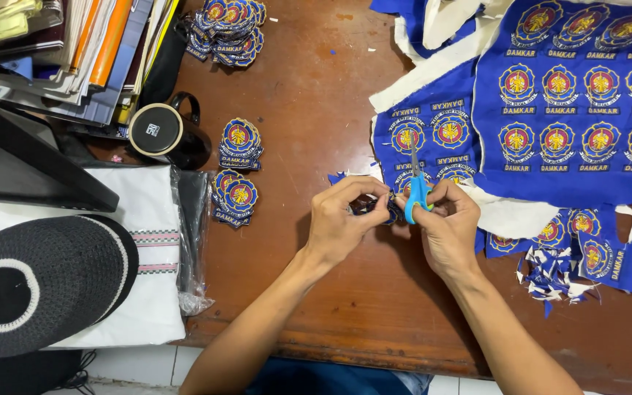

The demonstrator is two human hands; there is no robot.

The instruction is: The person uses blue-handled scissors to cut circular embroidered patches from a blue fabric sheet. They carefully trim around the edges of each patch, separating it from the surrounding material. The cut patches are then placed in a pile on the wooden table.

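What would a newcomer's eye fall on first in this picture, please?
Probably the big blue fabric sheet of embroidered round patches at top right. Next, at the centre of the brown wooden table, the right hand works blue-handled scissors on a patch piece pinched by the left hand.

Right hand [448, 223] works blue-handled scissors [416, 190] on a patch [371, 206] pinched by left hand [339, 219].

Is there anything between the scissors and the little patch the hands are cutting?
Nothing visible stands between them. The left hand pinches the small blue patch, and the right hand holds the blue-handled scissors right beside it, blades pointing away over the blue cloth. The fingers hide where patch and scissors meet.
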